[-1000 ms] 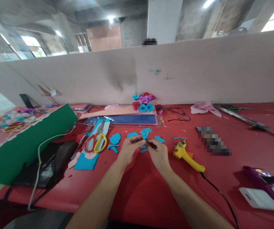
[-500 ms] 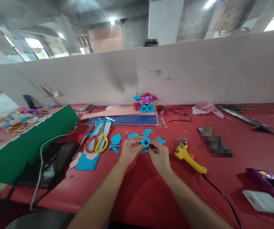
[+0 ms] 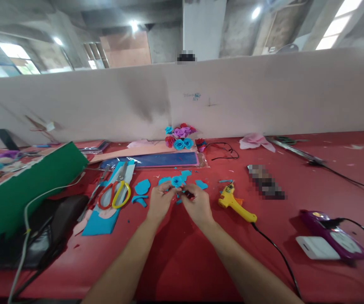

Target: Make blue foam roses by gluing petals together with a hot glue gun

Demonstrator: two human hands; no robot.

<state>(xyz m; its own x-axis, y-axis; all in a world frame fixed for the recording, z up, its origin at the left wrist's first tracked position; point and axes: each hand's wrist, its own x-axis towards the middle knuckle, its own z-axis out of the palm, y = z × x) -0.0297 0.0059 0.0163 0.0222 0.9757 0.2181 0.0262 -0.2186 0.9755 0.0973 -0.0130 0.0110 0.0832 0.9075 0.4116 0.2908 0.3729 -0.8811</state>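
A small blue paper flower (image 3: pixel 177 181) is held up between my two hands, its layered petals facing me. My left hand (image 3: pixel 160 200) pinches it from the left. From the right, the fingers of my right hand (image 3: pixel 198 204) close in just under the bloom. Something dark red shows by the right fingers, too small to make out. The flower's base is hidden by the fingertips. Cut blue paper petals (image 3: pixel 142 186) lie around the hands, one more petal (image 3: pixel 201 184) to the right. A yellow hot glue gun (image 3: pixel 237 203) rests right of my right hand.
Scissors with red and yellow handles (image 3: pixel 115 195) lie on folded blue paper (image 3: pixel 101 222) at left. Finished paper flowers (image 3: pixel 182 137) stand at the back by the white partition (image 3: pixel 226 97). A phone (image 3: pixel 266 182), glasses (image 3: pixel 226 150), a purple power strip (image 3: pixel 337 236) and a black bag (image 3: pixel 58 228) are around.
My view has turned slightly right, so the table's things sit further left. The flower has tipped to show its outer petals more, and both hands still hold it.
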